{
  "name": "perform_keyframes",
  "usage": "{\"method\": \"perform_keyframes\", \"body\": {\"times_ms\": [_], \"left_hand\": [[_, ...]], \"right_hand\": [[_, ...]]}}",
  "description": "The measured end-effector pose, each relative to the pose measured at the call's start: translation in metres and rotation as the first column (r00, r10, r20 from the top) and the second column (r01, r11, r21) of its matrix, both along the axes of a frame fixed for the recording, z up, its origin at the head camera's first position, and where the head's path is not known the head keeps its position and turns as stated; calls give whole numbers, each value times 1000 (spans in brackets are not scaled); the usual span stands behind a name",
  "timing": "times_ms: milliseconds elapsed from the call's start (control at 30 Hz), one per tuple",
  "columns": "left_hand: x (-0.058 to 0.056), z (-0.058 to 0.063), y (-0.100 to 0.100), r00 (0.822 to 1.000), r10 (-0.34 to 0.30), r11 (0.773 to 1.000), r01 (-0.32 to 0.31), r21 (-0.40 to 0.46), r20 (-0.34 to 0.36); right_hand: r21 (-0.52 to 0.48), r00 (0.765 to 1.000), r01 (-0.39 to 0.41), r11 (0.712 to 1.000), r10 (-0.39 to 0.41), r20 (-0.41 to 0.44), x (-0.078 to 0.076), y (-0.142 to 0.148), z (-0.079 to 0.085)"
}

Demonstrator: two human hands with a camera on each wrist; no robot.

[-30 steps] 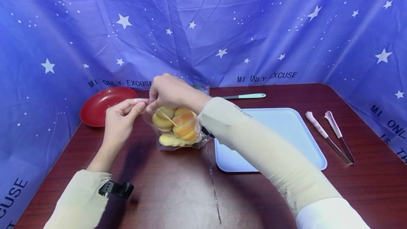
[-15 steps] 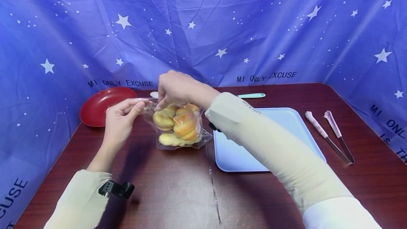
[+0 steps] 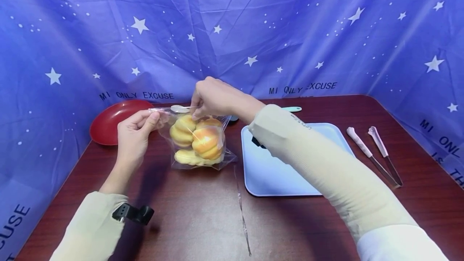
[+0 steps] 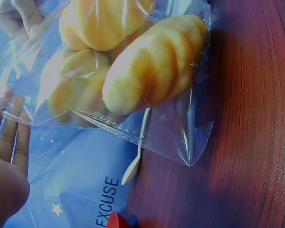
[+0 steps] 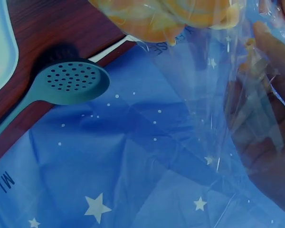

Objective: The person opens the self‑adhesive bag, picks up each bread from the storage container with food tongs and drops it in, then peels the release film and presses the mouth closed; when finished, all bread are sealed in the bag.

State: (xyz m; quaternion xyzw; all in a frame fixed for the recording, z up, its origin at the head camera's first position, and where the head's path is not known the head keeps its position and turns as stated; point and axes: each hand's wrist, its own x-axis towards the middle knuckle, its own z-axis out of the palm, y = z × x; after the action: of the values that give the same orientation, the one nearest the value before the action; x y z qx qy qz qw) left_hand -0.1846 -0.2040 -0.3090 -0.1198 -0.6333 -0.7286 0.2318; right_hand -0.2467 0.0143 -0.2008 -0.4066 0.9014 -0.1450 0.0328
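A clear plastic bag (image 3: 230, 158) holding several bread rolls (image 3: 206, 141) stands over the table left of the middle. The left hand (image 3: 133, 134) pinches the left end of its top edge between thumb and fingers. Farther right along the same edge, the right hand (image 3: 216, 96) pinches the film with its fingertips pointing down. In the left wrist view, a browned oval roll (image 4: 154, 66) lies inside the bag near its bottom. The right wrist view catches the right hand (image 5: 263, 109) behind loose transparent film, which partly veils its fingers.
A red plate (image 3: 105, 126) leans at the back left, and a white spoon (image 3: 179, 108) lies behind the bag. A green slotted skimmer (image 5: 73, 81) lies at the back. Right stand a light blue tray (image 3: 279, 172) and tongs (image 3: 359, 142). A thin clear strip (image 3: 243, 216) lies in front.
The right hand has slid rightward along the bag's top edge, away from the left hand, stretching the edge out. The bag and left hand have shifted slightly left.
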Motion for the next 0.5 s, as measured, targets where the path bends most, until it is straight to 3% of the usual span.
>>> {"method": "perform_keyframes", "body": {"times_ms": [200, 500], "left_hand": [[0, -1, 1, 1000, -5, 1000, 5, 17, 10], [-2, 0, 1, 1000, -25, 999, 25, 28, 5]], "right_hand": [[-3, 1000, -2, 1000, 2, 29, -2, 11, 2], [53, 999, -27, 998, 30, -43, -4, 23, 9]]}}
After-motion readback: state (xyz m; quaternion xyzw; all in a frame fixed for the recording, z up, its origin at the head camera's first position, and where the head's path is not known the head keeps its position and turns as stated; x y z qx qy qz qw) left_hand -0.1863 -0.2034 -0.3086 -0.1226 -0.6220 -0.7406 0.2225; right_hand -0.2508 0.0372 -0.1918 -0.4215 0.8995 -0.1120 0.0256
